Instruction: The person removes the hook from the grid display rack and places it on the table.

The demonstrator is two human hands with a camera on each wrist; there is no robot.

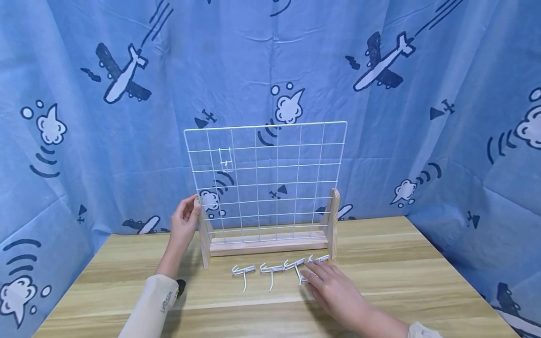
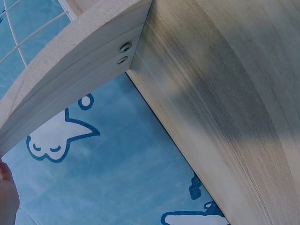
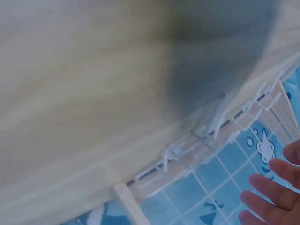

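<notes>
A white wire grid panel [image 1: 277,146] stands upright in a wooden stand [image 1: 270,245]. On the grid's upper left hangs one white wire hook [image 1: 226,163]. My left hand [image 1: 184,220] holds the top of the stand's left upright [image 1: 204,237] between thumb and fingers; in the left wrist view only a fingertip [image 2: 5,173] shows at its edge. Several more white hooks [image 1: 272,269] lie in a row before the stand. Over the rightmost of them is my right hand [image 1: 338,295], partly hiding them. Its fingers [image 3: 265,194] look extended and spread in the right wrist view.
The wood-grain tabletop [image 1: 105,281] bears the stand and hooks. Behind it and at both sides hangs a blue curtain [image 1: 270,56] printed with planes and clouds. A small dark object [image 1: 181,287] shows beside the left sleeve.
</notes>
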